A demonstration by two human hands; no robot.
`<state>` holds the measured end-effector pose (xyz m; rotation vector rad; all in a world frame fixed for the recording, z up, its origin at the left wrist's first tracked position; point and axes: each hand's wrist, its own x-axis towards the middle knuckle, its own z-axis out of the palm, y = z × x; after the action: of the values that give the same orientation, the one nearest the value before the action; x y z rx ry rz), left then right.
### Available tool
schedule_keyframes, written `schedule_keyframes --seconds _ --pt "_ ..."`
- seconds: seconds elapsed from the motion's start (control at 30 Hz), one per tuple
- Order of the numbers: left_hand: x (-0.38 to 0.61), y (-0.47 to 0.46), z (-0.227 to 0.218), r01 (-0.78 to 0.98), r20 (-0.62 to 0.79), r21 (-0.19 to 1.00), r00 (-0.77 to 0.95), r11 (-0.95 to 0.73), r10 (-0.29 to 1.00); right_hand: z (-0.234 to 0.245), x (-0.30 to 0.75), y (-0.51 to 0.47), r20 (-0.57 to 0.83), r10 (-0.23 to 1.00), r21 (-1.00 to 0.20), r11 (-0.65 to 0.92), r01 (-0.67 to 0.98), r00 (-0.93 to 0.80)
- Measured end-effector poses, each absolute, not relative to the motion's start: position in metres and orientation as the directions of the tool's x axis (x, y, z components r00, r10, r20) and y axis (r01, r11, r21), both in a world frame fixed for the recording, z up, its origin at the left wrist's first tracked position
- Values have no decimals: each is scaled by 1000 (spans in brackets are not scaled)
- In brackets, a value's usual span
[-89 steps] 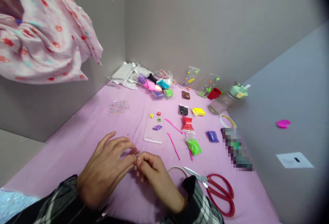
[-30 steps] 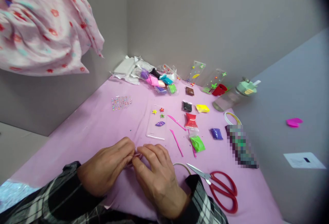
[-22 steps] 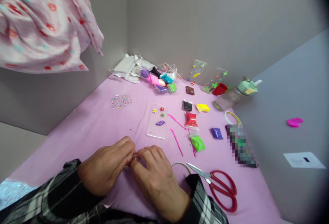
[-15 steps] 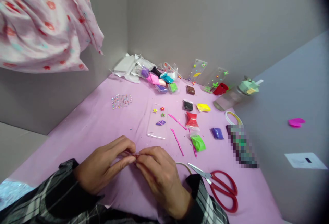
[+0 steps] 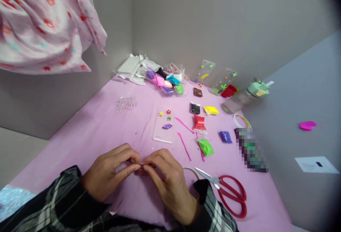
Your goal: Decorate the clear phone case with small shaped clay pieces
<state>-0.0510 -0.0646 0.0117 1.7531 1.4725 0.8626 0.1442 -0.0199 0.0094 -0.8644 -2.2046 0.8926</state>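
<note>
My left hand (image 5: 112,171) and my right hand (image 5: 169,182) meet at the front of the table, thumb and forefinger of each pinched on a thin, small brownish piece (image 5: 142,163). Fingers cover most of it, so its kind cannot be made out. Just beyond them lies a clear phone case (image 5: 160,135) bearing a yellow flower (image 5: 161,113), a red flower (image 5: 168,111), a green flower (image 5: 169,118) and a purple striped leaf shape (image 5: 167,126). Pink modelling tools (image 5: 184,146) rest to its right.
Right of my hand lie red-handled scissors (image 5: 220,181). Packets of green (image 5: 206,147), red (image 5: 199,122) and blue clay (image 5: 226,137) sit nearby. A rhinestone sheet (image 5: 126,104) is at left. Bagged clay (image 5: 160,81), a bottle (image 5: 238,98) and decorated cases (image 5: 205,71) stand at the back.
My fingertips have shifted slightly on the small piece, and the right thumb has moved up against it. Objects on the table stay where they were.
</note>
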Motion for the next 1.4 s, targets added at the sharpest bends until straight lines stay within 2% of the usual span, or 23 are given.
schedule_keyframes --seconds 0.23,0.43,0.73,0.87,0.97,1.03,1.13,1.3,1.4 --pt "-46 -68 11 597 125 780 144 -187 982 12 144 -22 291 732 -723 590 359 -616" --pt "-50 -67 9 589 147 790 89 -171 985 12 151 -16 294 749 -721 581 377 -593" --pt "-42 -59 10 595 282 744 132 -303 950 13 148 -18 310 756 -742 571 350 -577" --pt "-45 -49 14 568 224 764 212 -306 951 16 153 -14 331 765 -713 587 384 -553" --pt "-51 -24 28 542 217 779 237 -315 947 20 160 -8 327 806 -789 520 327 -493" --pt "-55 4 42 498 232 815 190 -298 954 24 166 -3 328 836 -831 477 286 -440" --pt "-61 62 62 264 136 955 9 -133 991 28 175 3 314 873 -854 432 290 -374" --pt "-59 173 72 117 154 984 -182 -134 971 28 182 1 273 888 -842 406 354 -370" --pt "-50 209 66 56 114 993 -262 -103 958 26 188 1 266 873 -767 448 459 -408"
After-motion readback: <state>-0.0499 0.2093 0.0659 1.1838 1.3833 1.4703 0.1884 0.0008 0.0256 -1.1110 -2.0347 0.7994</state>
